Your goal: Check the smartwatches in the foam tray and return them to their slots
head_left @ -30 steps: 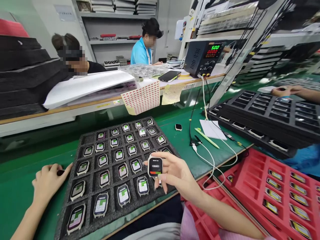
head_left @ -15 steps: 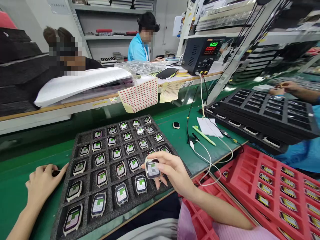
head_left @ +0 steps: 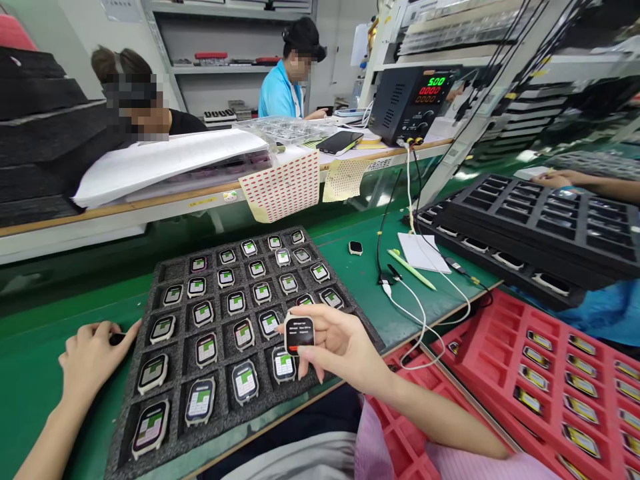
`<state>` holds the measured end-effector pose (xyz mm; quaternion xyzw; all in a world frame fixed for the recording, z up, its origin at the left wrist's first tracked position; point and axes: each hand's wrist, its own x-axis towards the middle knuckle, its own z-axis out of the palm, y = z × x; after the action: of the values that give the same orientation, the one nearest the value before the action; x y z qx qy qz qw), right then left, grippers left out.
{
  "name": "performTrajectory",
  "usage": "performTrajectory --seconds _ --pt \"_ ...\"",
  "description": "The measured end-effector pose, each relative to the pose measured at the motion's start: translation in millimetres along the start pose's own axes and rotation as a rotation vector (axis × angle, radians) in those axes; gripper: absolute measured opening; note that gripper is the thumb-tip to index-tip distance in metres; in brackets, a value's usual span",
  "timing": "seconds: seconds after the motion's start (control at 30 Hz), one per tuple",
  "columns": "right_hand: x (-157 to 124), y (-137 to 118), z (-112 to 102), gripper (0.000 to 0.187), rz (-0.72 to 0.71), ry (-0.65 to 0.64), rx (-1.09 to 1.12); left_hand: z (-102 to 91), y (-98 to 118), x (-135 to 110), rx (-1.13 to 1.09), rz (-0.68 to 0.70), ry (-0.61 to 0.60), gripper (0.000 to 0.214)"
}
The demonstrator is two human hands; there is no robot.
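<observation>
In my right hand (head_left: 345, 343), a smartwatch case (head_left: 300, 335) without a strap is pinched between thumb and fingers. Its lit screen is dark, with small white text and a red bar. It is held above the near right part of a dark foam tray (head_left: 170, 272). Several more watch cases sit in the tray's slots, most showing white and green screens, such as one watch case (head_left: 245, 382) in the front row. My left hand (head_left: 93, 353) rests on the green table at the tray's left edge, fingers curled by a small dark object (head_left: 117, 338), mostly hidden.
Right of the tray lie a single watch (head_left: 355, 248), a green pen (head_left: 413, 270), white paper (head_left: 424, 253) and cables (head_left: 407, 310). Red trays (head_left: 493, 333) and black trays (head_left: 540, 230) fill the right side. A power supply (head_left: 407, 110) stands on the shelf; co-workers sit beyond.
The screen of the watch in my right hand has switched from a light grid pattern to dark with text and a red bar. The watch has shifted slightly left and turned more upright.
</observation>
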<state>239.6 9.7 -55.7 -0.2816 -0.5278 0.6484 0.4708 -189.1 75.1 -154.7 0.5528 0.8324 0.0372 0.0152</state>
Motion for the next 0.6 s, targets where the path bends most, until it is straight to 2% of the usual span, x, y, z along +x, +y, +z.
performTrajectory --seconds 0.1,0.27,0.4,0.6 --pt "0.9 -1.8 -1.0 0.044 -0.009 -0.019 0.023 -0.6 -0.2 -0.1 -0.004 0.012 -0.008 0.052" --pt "3.7 -2.5 3.1 0.023 -0.015 0.084 -0.059 -2.4 -1.1 1.2 -0.008 -0.001 -0.023 0.050" --pt "5.8 -0.6 4.5 0.017 -0.013 0.091 -0.071 -3.3 -0.4 1.4 -0.001 -0.002 -0.030 0.051" --pt "5.5 1.3 -0.8 0.049 0.022 -0.051 0.025 -5.2 0.8 0.5 -0.004 0.007 -0.030 0.051"
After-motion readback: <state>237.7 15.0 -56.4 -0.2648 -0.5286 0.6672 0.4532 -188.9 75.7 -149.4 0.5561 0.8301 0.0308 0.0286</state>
